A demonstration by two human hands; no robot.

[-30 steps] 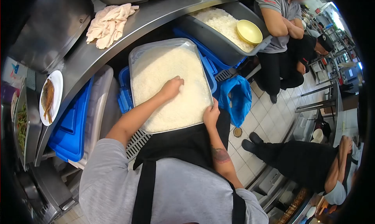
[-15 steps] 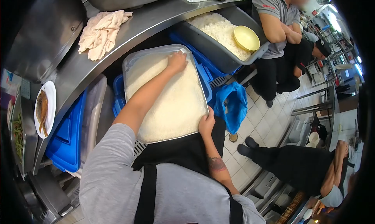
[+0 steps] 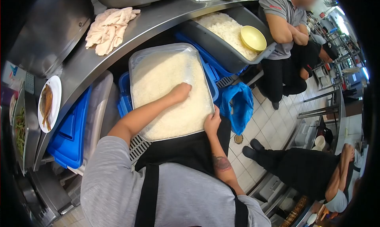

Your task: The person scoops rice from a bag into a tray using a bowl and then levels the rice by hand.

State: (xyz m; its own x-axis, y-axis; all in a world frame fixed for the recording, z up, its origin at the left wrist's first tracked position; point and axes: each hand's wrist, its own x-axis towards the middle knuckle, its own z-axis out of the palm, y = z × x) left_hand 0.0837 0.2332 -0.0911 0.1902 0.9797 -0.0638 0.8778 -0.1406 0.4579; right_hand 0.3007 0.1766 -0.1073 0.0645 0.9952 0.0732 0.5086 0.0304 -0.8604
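White rice fills a clear rectangular tray over my lap. My left hand is closed at the rice surface, right of the tray's middle; whatever its fingers hold is hidden. My right hand grips the tray's near right edge, with its thumb up along the rim. Beyond the tray, a grey tub holds more rice with a yellow bowl resting on it.
A steel counter carries a crumpled cloth and a plate with a fish. Blue lids stand at left. A blue bag is on the tiled floor. People sit or stand at right, one with crossed arms.
My left hand has moved from the tray's far right corner back toward its middle, leaving a smoother streak in the rice. My right hand still grips the edge.
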